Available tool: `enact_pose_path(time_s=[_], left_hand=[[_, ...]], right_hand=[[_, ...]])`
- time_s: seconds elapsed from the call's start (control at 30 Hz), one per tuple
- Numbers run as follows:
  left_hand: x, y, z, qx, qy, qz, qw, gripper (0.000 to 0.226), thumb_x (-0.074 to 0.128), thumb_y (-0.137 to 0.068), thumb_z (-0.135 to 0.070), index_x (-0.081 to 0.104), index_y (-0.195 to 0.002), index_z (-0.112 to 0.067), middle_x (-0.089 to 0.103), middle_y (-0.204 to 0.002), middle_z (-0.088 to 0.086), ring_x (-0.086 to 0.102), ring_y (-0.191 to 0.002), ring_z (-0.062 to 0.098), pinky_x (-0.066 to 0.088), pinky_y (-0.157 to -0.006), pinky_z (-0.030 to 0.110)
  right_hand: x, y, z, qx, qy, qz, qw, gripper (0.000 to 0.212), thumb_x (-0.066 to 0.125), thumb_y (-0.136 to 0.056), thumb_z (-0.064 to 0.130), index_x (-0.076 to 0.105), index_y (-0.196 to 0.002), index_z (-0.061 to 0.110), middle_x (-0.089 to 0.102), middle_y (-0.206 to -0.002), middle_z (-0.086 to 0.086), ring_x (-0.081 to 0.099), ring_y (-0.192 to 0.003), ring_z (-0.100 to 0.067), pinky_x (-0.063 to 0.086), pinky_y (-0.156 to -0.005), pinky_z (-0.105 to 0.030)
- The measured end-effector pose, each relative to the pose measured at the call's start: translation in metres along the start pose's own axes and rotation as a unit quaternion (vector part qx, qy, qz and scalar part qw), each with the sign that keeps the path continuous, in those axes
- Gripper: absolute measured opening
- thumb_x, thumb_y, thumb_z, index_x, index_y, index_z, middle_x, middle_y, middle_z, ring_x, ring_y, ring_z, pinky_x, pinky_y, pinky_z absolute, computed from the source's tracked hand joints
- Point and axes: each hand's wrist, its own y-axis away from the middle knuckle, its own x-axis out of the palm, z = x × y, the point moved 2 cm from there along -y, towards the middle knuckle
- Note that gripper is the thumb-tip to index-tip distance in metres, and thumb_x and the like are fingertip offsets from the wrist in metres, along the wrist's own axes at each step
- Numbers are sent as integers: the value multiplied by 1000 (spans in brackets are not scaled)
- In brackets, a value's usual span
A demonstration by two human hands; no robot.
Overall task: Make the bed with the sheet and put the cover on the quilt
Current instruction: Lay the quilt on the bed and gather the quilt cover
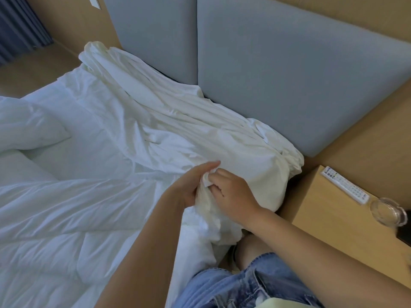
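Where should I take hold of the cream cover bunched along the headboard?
Probably at the small bunched corner that the left hand and right hand pinch, nearest the nightstand. Come from this bedside: the rest of the cream cover lies in long loose folds against the grey headboard, showing no clear edge.

Light was soft, even; cool blue cast on quilt (55, 207) at left. Pic slightly blurry overall, fisheye bend at edges, shadows faint.
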Motion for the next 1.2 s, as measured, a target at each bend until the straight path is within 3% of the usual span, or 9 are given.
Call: enact_pose_path(time_s=[0.07, 0.17, 0.33, 0.4, 0.53, 0.7, 0.9, 1.07, 1.2], left_hand=[[-5, 0, -10, 72, -109, -91, 987, 18, 57, -88, -13, 64, -72, -8, 63, -67, 6, 62, -66, 19, 50, -66, 29], [-6, -1, -27, 191, 17, -148, 970, 12, 56, -88, -3, 64, -80, -7, 68, -72, 5, 65, -70, 20, 53, -68, 30], [14, 2, -17, 141, 321, 61, 934, 55, 37, -97, -44, 76, -89, -6, 72, -91, 13, 70, -83, 25, 55, -79, 35], [24, 5, 3, 78, 301, 59, 949, 61, 46, -84, -60, 74, -102, -9, 69, -108, 14, 67, -96, 28, 48, -93, 42], [23, 4, 16, -19, 131, -19, 991, 19, 60, -80, -17, 69, -87, -2, 66, -78, 13, 63, -72, 25, 49, -71, 34], [15, -9, -4, 40, 74, -149, 985, 11, 56, -88, -12, 65, -87, -5, 64, -81, 11, 61, -74, 24, 50, -67, 32], [24, -21, -5, -38, 90, -1, 995, 53, 62, -79, -51, 71, -97, -2, 71, -91, 15, 69, -87, 26, 51, -82, 36], [30, -33, -21, -7, -86, -68, 994, 15, 55, -86, -6, 66, -76, -4, 66, -75, 11, 64, -66, 21, 51, -63, 29], [35, -41, -38, 102, 10, -136, 985, 9, 57, -88, -4, 64, -82, -4, 65, -80, 10, 63, -72, 21, 51, -69, 31]], right_hand=[[0, 3, -6, 9, -36, 54, 998, 29, 43, -88, 20, 66, -95, 4, 47, -85, 8, 43, -76, -4, 37, -67, -18], [-9, 9, -20, 63, -90, 13, 994, 34, 55, -83, 15, 65, -115, 7, 47, -99, 8, 49, -93, -7, 35, -82, -10], [-30, -5, -53, 161, -43, -38, 985, 43, 57, -85, 3, 53, -127, 9, 48, -120, -5, 44, -115, -23, 30, -95, -19], [-29, -12, -58, 153, -25, 32, 987, 42, 57, -85, 5, 56, -126, 11, 51, -120, -6, 44, -114, -23, 34, -100, -29], [-24, -15, -60, 119, 3, 137, 983, 22, 52, -92, 13, 66, -110, 14, 59, -98, -1, 56, -97, -23, 44, -85, -38], [-31, -20, -53, 100, -22, 32, 994, 16, 53, -91, 3, 68, -95, 0, 64, -91, -11, 60, -84, -25, 45, -74, -31], [-35, -13, -33, -18, -1, -52, 998, 25, 45, -84, 13, 66, -78, 3, 59, -71, -5, 50, -67, -11, 40, -60, -22], [-33, 0, -48, 61, -113, -21, 992, 23, 49, -85, 18, 68, -89, 5, 58, -82, 2, 52, -80, -7, 41, -72, -13], [-45, 0, -79, 155, -83, -97, 980, 23, 56, -84, 7, 65, -105, 7, 49, -101, 8, 49, -100, -11, 33, -83, -6]])
